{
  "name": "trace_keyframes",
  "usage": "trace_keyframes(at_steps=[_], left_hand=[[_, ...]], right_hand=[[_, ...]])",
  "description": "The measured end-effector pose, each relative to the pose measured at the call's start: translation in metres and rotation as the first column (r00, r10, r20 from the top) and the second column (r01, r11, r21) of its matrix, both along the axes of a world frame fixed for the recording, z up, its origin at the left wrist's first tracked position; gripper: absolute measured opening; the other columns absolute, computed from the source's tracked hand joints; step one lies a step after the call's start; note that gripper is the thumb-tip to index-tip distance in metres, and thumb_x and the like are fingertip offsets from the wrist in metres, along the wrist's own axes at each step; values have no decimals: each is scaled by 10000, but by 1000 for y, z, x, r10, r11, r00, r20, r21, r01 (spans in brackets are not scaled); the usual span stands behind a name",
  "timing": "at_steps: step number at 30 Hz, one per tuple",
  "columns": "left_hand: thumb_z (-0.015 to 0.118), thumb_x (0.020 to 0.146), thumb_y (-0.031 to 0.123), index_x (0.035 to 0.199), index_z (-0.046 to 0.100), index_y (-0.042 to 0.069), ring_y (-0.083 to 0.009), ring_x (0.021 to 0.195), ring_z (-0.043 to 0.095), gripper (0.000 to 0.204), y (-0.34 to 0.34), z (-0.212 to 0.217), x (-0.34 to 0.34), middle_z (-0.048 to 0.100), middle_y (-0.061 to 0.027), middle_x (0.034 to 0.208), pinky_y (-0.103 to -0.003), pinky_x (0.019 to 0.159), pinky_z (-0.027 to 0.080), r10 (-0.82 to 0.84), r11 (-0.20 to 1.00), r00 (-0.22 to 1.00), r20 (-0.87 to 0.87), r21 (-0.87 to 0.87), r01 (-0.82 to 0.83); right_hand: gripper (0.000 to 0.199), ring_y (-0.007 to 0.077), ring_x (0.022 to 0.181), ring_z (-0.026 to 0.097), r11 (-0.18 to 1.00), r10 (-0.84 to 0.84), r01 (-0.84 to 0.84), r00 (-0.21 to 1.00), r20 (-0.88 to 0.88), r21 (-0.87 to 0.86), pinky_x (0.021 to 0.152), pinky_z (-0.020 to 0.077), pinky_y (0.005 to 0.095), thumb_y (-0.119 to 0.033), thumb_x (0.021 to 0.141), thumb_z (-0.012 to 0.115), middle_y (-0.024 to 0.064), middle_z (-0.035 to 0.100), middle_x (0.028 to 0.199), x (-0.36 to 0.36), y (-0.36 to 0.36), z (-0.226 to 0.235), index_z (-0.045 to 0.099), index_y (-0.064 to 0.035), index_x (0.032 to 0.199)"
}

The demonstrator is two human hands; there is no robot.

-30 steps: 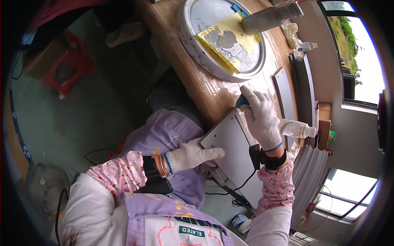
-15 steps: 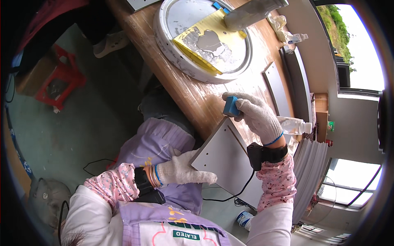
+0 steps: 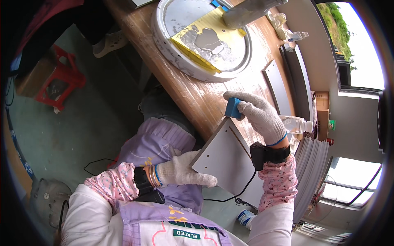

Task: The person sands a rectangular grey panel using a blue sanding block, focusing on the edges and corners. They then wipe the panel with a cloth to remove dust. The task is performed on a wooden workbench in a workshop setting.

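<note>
A flat grey panel [image 3: 223, 158] with several small holes and a slot lies tilted at the table's near edge. My left hand [image 3: 180, 169], in a white knitted glove, grips its left edge, the thumb lying across the face. Pinched in my gloved right hand [image 3: 262, 119] is a small blue block [image 3: 233, 108]. It sits right at the panel's far corner; whether it touches the edge I cannot tell for sure. Part of the panel's right side is behind my right wrist.
On the wooden table [image 3: 180, 88], a round white lid [image 3: 162, 49] holds a smeared yellow sheet [image 3: 193, 33] and a grey bottle [image 3: 246, 14]. A clear bottle [image 3: 295, 124], a narrow grey board [image 3: 278, 88] and stacked panels [image 3: 305, 172] lie to the right. A red stool [image 3: 67, 80] stands left.
My right hand has shifted slightly down and to the right with the blue block. My left hand and the panel look almost still.
</note>
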State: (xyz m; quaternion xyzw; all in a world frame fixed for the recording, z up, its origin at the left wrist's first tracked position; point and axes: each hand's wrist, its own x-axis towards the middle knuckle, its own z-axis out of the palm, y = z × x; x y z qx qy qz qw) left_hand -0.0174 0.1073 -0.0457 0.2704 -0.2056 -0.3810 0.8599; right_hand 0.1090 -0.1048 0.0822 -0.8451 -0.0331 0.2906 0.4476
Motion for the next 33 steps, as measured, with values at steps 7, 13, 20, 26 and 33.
trace_keyframes(at_steps=[7,13,20,26,33], left_hand=[[773,907,171,1130,621,8,-166,871,682,315,-1,5,2,706,-88,954,-322,776,572,-12,998,1000,-28,-56,10],[756,920,160,1150,620,5,-148,910,663,308,-1,4,2,698,-73,985,-316,805,563,20,1000,999,28,16,-21],[656,995,122,1226,605,0,-125,942,648,266,-8,-11,-7,694,-70,1025,-291,822,562,96,974,994,51,202,-104],[604,1016,100,1354,529,-5,-199,1081,662,362,-8,-6,-8,658,-113,1187,-352,902,601,-3,974,948,-317,214,75],[573,1023,79,1370,515,2,-269,1177,629,360,-12,-15,-15,610,-138,1288,-467,947,593,-35,992,878,-477,92,89]], right_hand=[[374,130,881,621,987,-2,17,995,99,-158,824,534,294,-178,978,572,65,675,1038,1,9,1,652,-28,1311],[373,143,931,633,965,46,1,984,173,-262,873,528,299,-159,976,572,87,681,1069,-6,5,-4,645,-23,1316],[381,239,1085,649,956,-53,168,906,420,-242,979,494,340,-87,959,584,161,672,1177,-31,2,-15,626,-39,1334],[432,343,1133,637,953,66,102,847,527,-284,1001,488,394,-47,897,639,207,652,1192,-51,11,-30,601,-24,1327],[411,370,1093,650,908,27,198,851,525,-369,963,507,416,-83,901,657,225,659,1151,-62,5,-26,608,-15,1304]])
